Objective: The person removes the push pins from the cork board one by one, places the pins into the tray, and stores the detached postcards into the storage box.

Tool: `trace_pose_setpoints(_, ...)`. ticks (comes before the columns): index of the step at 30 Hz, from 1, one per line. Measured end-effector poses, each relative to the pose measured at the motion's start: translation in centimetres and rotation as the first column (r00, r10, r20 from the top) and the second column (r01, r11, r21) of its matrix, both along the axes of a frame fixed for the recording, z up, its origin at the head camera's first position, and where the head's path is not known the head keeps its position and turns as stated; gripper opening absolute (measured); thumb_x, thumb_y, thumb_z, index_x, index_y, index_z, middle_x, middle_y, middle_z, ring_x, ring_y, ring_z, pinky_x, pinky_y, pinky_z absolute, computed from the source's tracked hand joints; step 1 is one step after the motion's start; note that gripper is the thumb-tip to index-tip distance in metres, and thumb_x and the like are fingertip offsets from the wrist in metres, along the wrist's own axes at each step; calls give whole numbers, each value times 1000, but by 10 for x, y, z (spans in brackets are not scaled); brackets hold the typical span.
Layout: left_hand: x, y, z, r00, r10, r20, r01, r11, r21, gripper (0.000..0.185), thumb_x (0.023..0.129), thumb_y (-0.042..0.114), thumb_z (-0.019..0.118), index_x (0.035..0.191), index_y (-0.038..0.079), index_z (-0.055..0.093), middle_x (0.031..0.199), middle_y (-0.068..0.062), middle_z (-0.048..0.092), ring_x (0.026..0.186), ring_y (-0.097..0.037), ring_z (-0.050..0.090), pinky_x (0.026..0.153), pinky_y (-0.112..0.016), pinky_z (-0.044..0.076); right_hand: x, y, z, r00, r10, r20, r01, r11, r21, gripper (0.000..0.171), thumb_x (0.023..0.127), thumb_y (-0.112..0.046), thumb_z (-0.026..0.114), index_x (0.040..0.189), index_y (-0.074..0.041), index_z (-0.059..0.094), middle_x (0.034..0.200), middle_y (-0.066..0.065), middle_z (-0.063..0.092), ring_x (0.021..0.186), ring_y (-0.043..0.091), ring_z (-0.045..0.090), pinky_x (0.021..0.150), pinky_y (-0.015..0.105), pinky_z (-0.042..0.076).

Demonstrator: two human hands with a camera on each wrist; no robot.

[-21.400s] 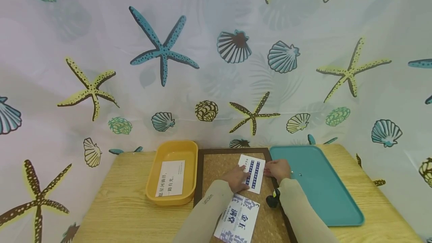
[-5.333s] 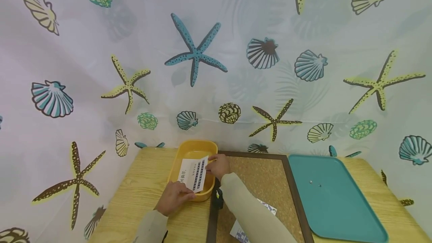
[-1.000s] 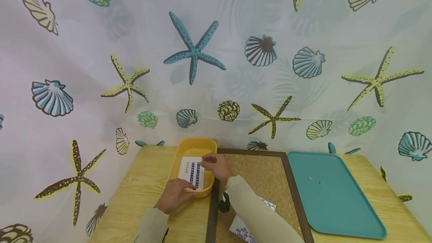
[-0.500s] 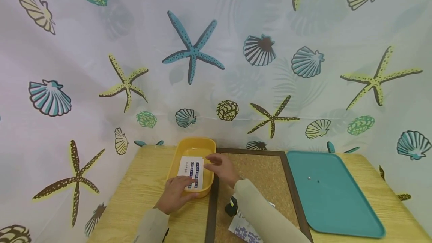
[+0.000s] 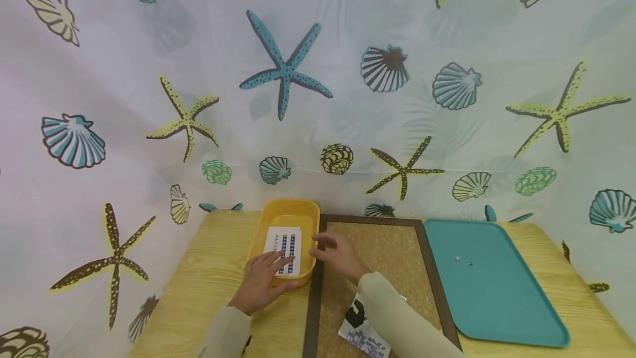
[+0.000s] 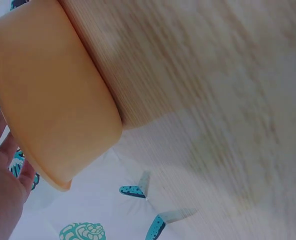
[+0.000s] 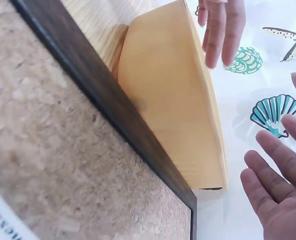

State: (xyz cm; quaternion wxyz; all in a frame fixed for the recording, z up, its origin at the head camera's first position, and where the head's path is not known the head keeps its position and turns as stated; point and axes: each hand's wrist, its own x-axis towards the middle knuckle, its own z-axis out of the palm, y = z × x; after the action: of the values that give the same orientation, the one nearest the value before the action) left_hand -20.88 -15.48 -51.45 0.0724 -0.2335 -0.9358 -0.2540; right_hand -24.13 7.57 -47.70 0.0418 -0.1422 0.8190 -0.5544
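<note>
Right now the white card with blue-banded print (image 5: pixel 289 242) lies in the yellow plastic tub (image 5: pixel 290 202), its long axis running roughly away from you. It sits just ahead of your left hand (image 5: pixel 262 282), the nearer one, and left of your right. Your left fingers reach spread over the near rim and the card's near end, gripping nothing; contact can't be told. Your right hand (image 5: pixel 340 254) hovers beside the tub over the corkboard (image 5: pixel 390 247), fingers loosely parted, holding nothing.
</note>
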Motion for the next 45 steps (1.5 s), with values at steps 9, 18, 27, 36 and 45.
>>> trace_pose_setpoints(9, 6, 9, 1, 985, 13, -170, -8, 999, 32, 59, 85, 55, 63, 129, 15, 62, 136, -14, 55, 124, -37, 48, 98, -61, 30, 10, 23, -8, 999, -23, -37, 23, 1000, 13, 41, 88, -27, 70, 124, -8, 63, 130, 11, 59, 124, 32, 51, 105, 52, 37)
trace_pose_setpoints(18, 11, 22, 3, 980, 12, -198, -10, 1000, 11, 67, 87, 67, 51, 131, 17, 60, 135, -15, 55, 125, -33, 46, 100, -59, 28, 18, 47, -13, 996, -33, -88, 38, 998, 55, 40, 92, -32, 66, 127, -13, 62, 132, 4, 59, 127, 29, 50, 107, 52, 34)
trace_pose_setpoints(27, 13, 33, 3, 981, -19, -192, 17, 1000, -12, 69, 85, 70, 51, 130, 18, 60, 139, -12, 52, 127, -32, 46, 102, -58, 28, 24, 66, -15, 990, -133, -48, 139, 982, 128, 49, 90, -45, 64, 131, -19, 60, 139, 1, 54, 133, 31, 43, 108, 59, 29)
trace_pose_setpoints(36, 20, 42, 6, 993, -40, -108, 30, 995, -96, 68, 83, 63, 60, 137, 21, 55, 148, -12, 43, 133, -33, 39, 106, -59, 24, 32, 79, -19, 987, -117, -108, 134, 977, 166, 52, 94, -47, 56, 136, -16, 56, 148, 4, 44, 138, 31, 36, 111, 58, 23)
trace_pose_setpoints(45, 23, 52, 7, 983, -51, -177, 28, 991, -131, 71, 81, 68, 56, 137, 24, 54, 154, -14, 31, 137, -34, 32, 106, -59, 25, 41, 91, -20, 983, -138, -124, 164, 959, 233, 56, 95, -49, 54, 140, -16, 51, 151, 4, 39, 141, 33, 30, 111, 59, 21)
